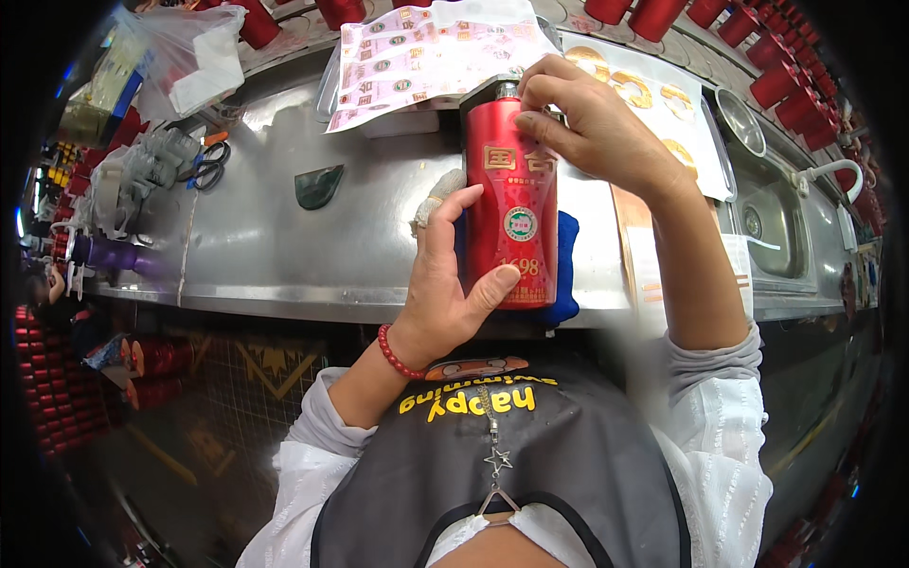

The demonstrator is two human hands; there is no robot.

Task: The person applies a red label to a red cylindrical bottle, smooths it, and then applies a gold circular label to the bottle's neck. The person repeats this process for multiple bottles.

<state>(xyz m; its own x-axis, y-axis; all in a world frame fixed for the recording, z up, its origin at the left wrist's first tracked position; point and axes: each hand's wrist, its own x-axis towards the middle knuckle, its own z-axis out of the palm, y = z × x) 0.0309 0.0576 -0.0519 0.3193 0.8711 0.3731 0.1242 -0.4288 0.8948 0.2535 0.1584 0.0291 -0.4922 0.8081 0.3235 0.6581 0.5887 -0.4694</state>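
A red bottle with gold lettering and a round green-and-white emblem leans over the edge of the steel counter. My left hand holds it low on its left side, thumb across the front. At the bottle's upper right, my right hand has its fingers curled in beside the neck and the thumb against the shoulder. Whatever those fingertips pinch is hidden. Under and beside the bottle lies a blue cloth. A small greyish wrapped bundle sits just left of the bottle, partly behind my left fingers.
Decal sheets lie behind: a pink printed one and a white one with gold designs. A dark green flat scraper and scissors are left. A sink is right. Several red bottles line the back.
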